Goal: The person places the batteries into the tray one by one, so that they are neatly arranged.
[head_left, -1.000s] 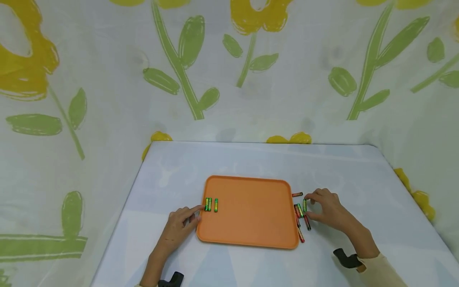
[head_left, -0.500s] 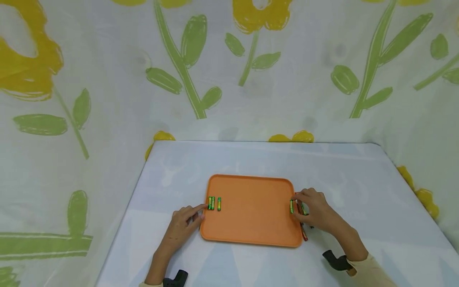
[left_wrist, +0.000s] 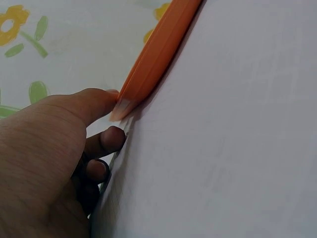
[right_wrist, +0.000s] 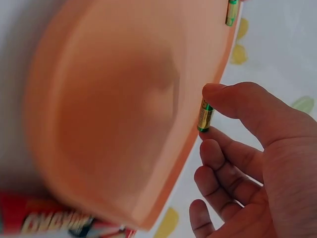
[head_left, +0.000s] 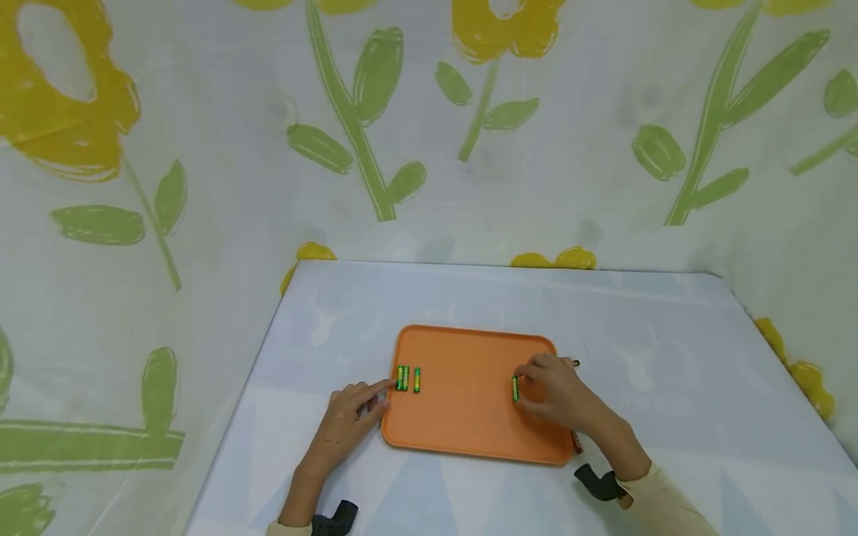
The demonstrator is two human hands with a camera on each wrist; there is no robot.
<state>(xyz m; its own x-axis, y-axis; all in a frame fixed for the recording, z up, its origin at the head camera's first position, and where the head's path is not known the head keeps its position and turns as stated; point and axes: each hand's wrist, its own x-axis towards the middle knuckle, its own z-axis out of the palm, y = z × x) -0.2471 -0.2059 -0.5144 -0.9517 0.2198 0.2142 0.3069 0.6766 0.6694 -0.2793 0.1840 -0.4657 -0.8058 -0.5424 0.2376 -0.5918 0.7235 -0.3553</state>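
Note:
My right hand (head_left: 556, 391) pinches a green-and-gold battery (head_left: 515, 388) between thumb and finger, over the right part of the orange tray (head_left: 469, 439). In the right wrist view the same battery (right_wrist: 205, 116) stands on end between thumb tip and index fingertip, the other fingers loosely bent. My left hand (head_left: 348, 420) rests at the tray's left edge, its extended index finger touching the rim. The left wrist view shows the thumb (left_wrist: 96, 104) against the rim. Inside the tray's left side lie two green batteries (head_left: 402, 378) close together and another green battery (head_left: 417, 380) slightly apart.
Red batteries lie on the table right of the tray, mostly behind my right hand; one red battery (head_left: 577, 442) shows below the wrist. A red printed battery (right_wrist: 44, 218) sits by the tray's corner in the right wrist view. The pale table (head_left: 482, 294) meets a flowered backdrop (head_left: 429, 201).
My right hand has carried the green battery left, from the pile beside the tray to above the tray. The left hand stays at the tray's left edge. The head view has shifted slightly.

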